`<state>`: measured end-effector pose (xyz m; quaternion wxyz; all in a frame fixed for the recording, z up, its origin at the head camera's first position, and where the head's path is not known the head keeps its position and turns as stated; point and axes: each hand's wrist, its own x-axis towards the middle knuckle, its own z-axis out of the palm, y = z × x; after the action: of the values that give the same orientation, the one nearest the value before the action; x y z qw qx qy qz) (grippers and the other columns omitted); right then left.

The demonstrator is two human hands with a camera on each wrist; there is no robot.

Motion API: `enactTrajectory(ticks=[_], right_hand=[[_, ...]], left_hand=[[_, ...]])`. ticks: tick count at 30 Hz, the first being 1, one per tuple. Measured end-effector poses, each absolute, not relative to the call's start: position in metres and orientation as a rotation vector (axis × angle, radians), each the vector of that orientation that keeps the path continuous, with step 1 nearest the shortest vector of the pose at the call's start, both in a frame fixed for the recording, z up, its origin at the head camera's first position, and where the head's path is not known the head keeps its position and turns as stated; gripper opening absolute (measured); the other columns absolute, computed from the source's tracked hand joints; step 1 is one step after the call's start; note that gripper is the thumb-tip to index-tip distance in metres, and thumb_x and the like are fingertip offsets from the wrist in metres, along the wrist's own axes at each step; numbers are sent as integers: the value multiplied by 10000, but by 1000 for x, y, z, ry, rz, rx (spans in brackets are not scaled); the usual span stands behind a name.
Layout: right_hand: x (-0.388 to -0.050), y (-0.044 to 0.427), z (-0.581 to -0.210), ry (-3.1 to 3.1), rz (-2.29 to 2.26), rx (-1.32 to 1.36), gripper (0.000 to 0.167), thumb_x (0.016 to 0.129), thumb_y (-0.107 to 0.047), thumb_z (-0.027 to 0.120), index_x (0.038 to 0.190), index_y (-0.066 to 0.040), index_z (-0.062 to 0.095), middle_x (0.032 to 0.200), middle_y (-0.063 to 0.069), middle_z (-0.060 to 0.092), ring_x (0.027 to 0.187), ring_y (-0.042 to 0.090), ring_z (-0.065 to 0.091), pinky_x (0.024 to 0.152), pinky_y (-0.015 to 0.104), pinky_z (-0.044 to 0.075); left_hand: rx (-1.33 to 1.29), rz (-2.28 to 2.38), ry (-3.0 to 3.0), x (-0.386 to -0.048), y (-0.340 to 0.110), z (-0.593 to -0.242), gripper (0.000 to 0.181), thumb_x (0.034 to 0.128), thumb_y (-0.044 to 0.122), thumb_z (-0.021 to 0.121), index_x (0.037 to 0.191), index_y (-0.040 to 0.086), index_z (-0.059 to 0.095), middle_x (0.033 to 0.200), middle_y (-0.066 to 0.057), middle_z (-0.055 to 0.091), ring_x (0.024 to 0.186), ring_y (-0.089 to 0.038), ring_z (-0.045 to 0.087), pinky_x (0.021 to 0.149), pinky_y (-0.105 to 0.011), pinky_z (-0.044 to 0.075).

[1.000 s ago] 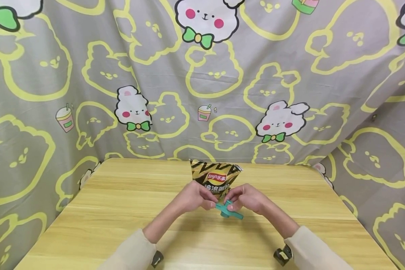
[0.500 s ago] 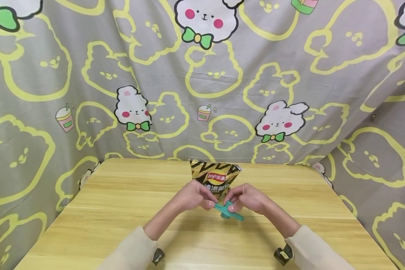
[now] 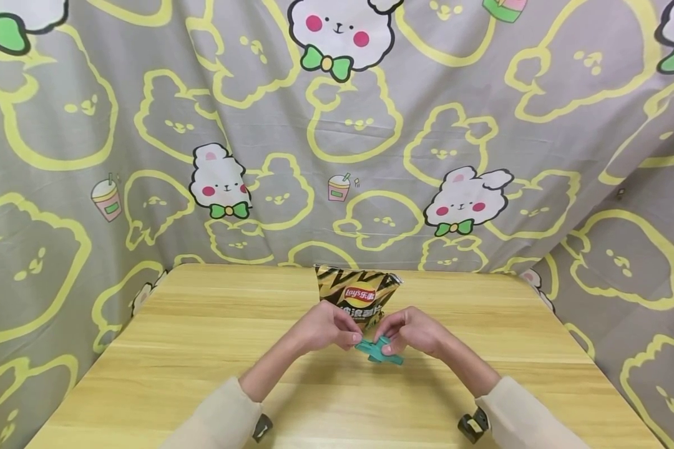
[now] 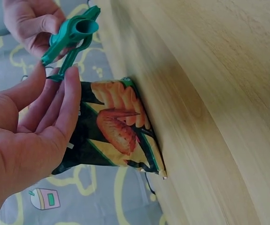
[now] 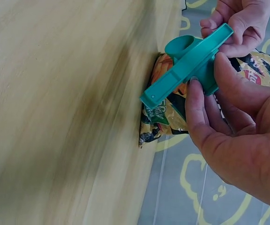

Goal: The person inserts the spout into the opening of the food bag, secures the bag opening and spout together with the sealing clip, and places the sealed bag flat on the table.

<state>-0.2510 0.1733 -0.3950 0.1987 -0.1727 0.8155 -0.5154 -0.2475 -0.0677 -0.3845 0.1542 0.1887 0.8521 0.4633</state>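
Observation:
A teal bag sealing clip with a round pouring spout is held above the table in front of the chip bag. My right hand grips its middle by the spout, thumb on one side and fingers on the other. With thumb and fingertips, my left hand holds the clip's left end. The left wrist view shows the clip's two arms spread apart at that end. The dark and gold bag stands upright behind both hands, its lower part hidden by them in the head view.
A light wooden table lies under the hands. Behind it and along both sides hangs a grey curtain with yellow bear outlines and white cartoon animals. Black wrist cameras sit at the sleeves.
The clip's arms have come apart at the left end, where they looked together before. Both hands have stayed almost in place; the bag has not moved.

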Motion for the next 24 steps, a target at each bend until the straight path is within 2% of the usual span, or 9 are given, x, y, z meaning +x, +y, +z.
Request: enactTrajectory(ticks=[4,7,11,24], right_hand=[[-252,173,-397,2300,-1428,-477,213,755,11,787,963,44,753,901,97,751,819,187,674,801,324,548],[-252,173,-399,2309,-1416,-468,210,754,7,784,960,38,757,895,76,752,822,183,675,810,322,541],[-251,173,-400,2321,-1407,-454,201,756,3,780,956,19,765,893,80,756,822,183,675,816,326,528],[-250,170,-401,2375,-1415,-417,219,775,-26,797,985,27,765,887,77,757,816,181,677,807,328,523]], left_hand=[[558,1336,2440,-247,-67,-387,32,852,139,819,877,136,799,796,8,766,744,-204,735,795,-416,565],[584,1312,2461,-248,-66,-388,35,839,123,825,867,121,805,783,26,758,735,-166,707,775,-403,564],[606,1265,2500,-248,-65,-388,37,820,113,838,842,116,809,780,50,754,755,-113,666,746,-325,538],[650,1263,2521,-244,-62,-393,139,741,18,875,750,98,762,724,24,736,679,-89,659,658,-234,539]])
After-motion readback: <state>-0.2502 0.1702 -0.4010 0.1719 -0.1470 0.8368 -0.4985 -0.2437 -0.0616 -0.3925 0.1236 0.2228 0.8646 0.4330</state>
